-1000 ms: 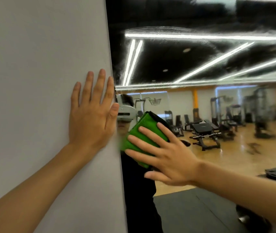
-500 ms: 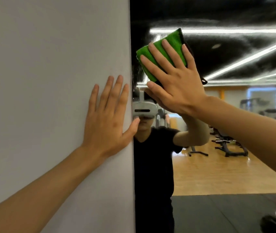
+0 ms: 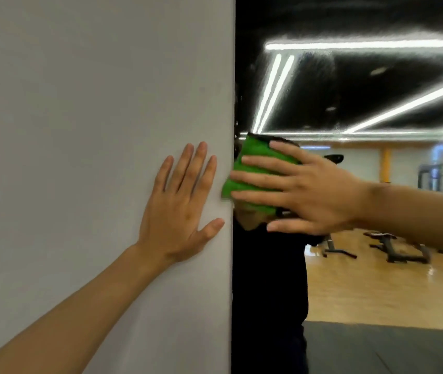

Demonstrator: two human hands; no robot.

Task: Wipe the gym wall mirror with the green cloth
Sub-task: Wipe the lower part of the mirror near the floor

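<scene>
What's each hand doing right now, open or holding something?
Left hand: open, flat against the grey wall.
Right hand: open, pressing the green cloth flat against the mirror.

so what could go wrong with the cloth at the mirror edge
The right hand presses the green cloth with flat fingers, no grip, so it could slip and drop. The cloth's corner overlaps the grey wall and may smear it. The left hand rests beside the mirror edge and could get bumped.
</scene>
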